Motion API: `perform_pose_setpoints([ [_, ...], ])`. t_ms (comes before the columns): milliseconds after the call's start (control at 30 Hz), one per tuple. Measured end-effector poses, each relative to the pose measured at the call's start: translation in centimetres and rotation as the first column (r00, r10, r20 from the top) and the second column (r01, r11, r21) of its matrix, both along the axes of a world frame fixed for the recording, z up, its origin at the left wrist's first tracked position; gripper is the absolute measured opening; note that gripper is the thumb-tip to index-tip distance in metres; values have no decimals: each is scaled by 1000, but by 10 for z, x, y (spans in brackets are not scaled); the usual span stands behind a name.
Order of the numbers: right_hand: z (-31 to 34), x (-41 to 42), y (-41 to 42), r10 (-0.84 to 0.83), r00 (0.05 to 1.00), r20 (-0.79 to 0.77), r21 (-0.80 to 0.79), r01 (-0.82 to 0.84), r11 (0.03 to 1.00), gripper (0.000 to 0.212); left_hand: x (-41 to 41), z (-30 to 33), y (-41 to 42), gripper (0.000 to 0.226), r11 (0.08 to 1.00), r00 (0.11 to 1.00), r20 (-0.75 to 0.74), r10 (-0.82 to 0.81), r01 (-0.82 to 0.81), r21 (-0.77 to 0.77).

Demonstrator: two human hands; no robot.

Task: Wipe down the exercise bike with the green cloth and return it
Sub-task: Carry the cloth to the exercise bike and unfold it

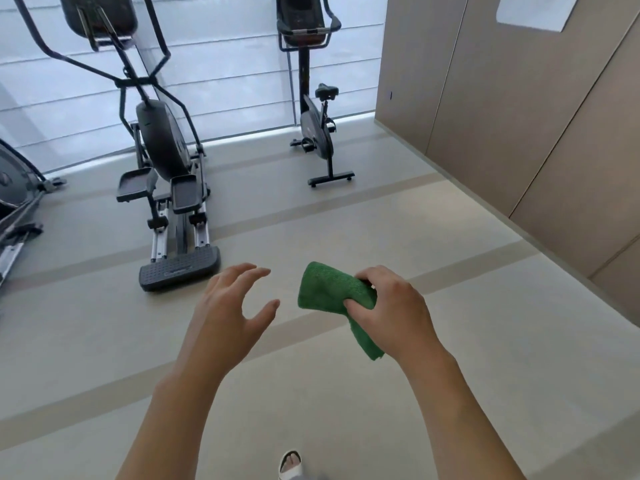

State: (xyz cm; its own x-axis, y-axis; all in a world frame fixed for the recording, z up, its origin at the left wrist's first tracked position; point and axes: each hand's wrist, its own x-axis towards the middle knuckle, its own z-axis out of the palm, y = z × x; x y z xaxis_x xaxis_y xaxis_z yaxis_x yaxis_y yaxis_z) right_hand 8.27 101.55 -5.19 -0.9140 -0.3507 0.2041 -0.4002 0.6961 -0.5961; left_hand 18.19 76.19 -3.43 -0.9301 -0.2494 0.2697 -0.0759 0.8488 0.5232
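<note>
The green cloth point(332, 289) sits bunched in our right hand point(388, 306), fingers curled round it, held above the floor point(450, 358). Our left hand point(228, 306) hovers just beside it, fingers spread, holding nothing. The exercise bike point(317, 129) stands well apart by the window point(225, 64).

Both bare forearms reach forward toward twelve o'clock. The left hand point(231, 305) hovers spread, fingers loosely curved, thumb pointing to three o'clock, holding nothing. The right hand point(388, 308), at its three o'clock, grips a green cloth point(329, 291), knuckles up.
</note>
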Motion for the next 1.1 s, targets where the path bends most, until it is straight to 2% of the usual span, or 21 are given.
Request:
perform_pose_setpoints([
  [267, 12, -95, -86, -34, 999, -8, 33, 34, 999, 20, -112, 9, -83, 50, 996, 997, -5, -83, 83, 21],
  [567, 13, -164, -142, -32, 999, 0, 69, 32, 997, 21, -196, -5, -125, 50, 982, 985, -28, -169, 171, 75],
  [800, 12, -247, -172, 69, 997, -17, 85, -68, 994, 22, -279, -7, -144, 60, 985, 986, -46, -158, 161, 65],
  [1100, 20, -403, -179, 212, 976, -53, 72, -208, 975, 28, -418, -1, -137, 47, 992, 995, -25, -93, 94, 82],
])
